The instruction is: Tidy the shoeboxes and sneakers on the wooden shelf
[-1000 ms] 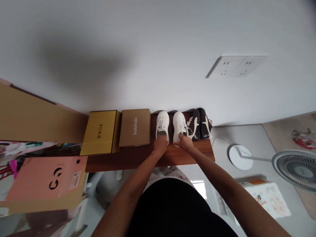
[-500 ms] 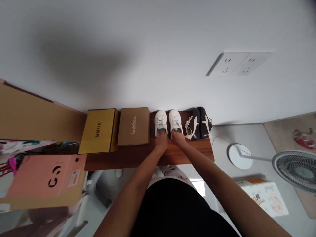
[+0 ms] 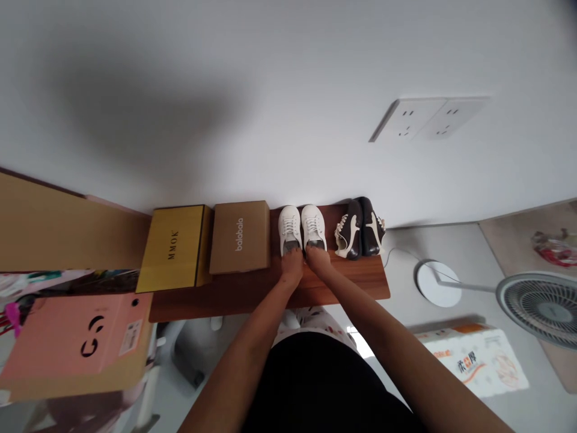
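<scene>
Two white sneakers, the left sneaker [image 3: 289,224] and the right sneaker [image 3: 313,222], stand side by side on a wooden shelf [image 3: 351,281] with toes to the wall. My left hand [image 3: 293,264] is closed on the heel of the left one. The heel of the right one is gripped by my right hand [image 3: 318,258]. My hands cover both heels; laces and dark insoles show. Right of them, a pair of dark brown and cream shoes [image 3: 360,228] rests on its sides. A brown balabala box [image 3: 240,237] lies to the left, beside a yellow MMOK box [image 3: 174,248].
A pink box [image 3: 67,337] and an open cardboard box [image 3: 67,231] are at the left. On the floor at right are a fan [image 3: 552,310] with a round base and a white pack [image 3: 478,361]. Wall sockets [image 3: 428,119] sit above.
The right sneaker has come left, closer to the left one, with my right hand on it. The view has shifted slightly. My left hand still grips its sneaker.
</scene>
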Motion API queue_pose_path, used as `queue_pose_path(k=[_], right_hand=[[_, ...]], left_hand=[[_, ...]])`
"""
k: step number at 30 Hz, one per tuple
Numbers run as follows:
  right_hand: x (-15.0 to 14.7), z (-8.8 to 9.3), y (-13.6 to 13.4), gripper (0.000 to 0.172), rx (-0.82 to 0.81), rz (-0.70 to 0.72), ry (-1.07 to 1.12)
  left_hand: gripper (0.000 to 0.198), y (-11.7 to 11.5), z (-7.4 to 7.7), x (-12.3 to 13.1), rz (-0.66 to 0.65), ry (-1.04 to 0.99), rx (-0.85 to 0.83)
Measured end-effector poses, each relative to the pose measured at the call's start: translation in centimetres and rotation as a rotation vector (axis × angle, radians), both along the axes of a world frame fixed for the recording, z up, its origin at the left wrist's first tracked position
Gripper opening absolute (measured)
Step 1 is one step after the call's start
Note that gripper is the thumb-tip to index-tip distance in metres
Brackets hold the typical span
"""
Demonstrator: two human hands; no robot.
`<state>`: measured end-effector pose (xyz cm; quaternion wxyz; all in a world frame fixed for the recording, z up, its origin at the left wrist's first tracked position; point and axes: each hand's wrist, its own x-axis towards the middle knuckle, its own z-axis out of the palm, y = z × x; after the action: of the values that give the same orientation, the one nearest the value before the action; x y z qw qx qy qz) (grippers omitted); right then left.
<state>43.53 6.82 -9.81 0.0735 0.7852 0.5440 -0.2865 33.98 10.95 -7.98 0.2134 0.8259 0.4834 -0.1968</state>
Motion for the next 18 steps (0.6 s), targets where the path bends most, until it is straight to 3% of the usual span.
queue_pose_path(k=[3, 5, 8, 11, 14, 18], right_hand=[[1.0, 0.8, -2.1, 0.026, 0.177, 0.006, 0.035], [3.2, 1.1, -4.9, 0.033, 0.346, -0.074, 0.096], [8.5, 0.5, -9.6, 0.042, 0.568, -0.45, 0.007], [14.3, -0.9, -12.7, 0.053, 0.534, -0.764, -0.095], [18.2, -2.1, -13.4, 0.042, 0.287, -0.742, 0.127], [19.4, -2.0, -13.4, 0.032, 0.258, -0.565, 0.054]], left_hand=[[0.035, -0.5, 0.8, -0.3, 0.032, -0.083, 0.054], [0.035, -1.6, 1.0, 0.1, 0.016, -0.226, 0.067], [0.043, -3.9, 0.5, 2.7, -0.063, -0.474, -0.057], [0.057, -5.8, -0.8, 7.3, -0.061, -0.52, -0.2], [0.057, -5.8, -1.8, 11.3, -0.059, -0.381, -0.256], [0.041, -4.5, -1.4, 12.6, -0.176, -0.324, -0.279]])
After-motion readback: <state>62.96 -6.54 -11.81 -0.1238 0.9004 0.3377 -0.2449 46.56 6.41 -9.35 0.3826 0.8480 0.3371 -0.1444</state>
